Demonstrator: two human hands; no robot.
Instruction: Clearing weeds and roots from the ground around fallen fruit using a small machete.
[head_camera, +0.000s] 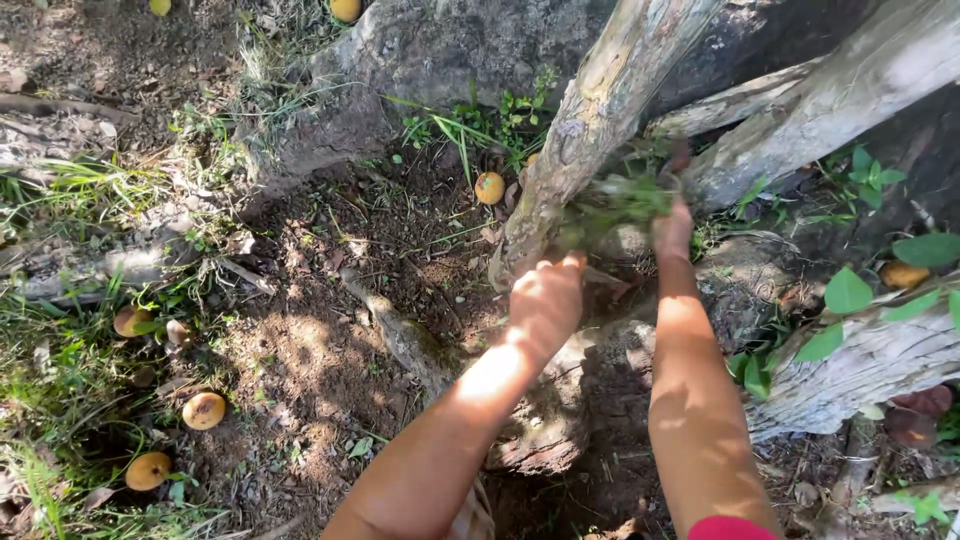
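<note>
Reaching down from the head view, both arms are stretching toward the base of a trunk (590, 120). The left hand (545, 295) is curling closed at the foot of the trunk, though what its grip is holding, I cannot tell. The right hand (672, 225) is clutching a blurred clump of weeds (620, 200) just beside the trunk. A fruit (489, 187) is lying on the soil (300, 350) near the trunk, others are sitting well apart in the grass (60, 380) to the left.
</note>
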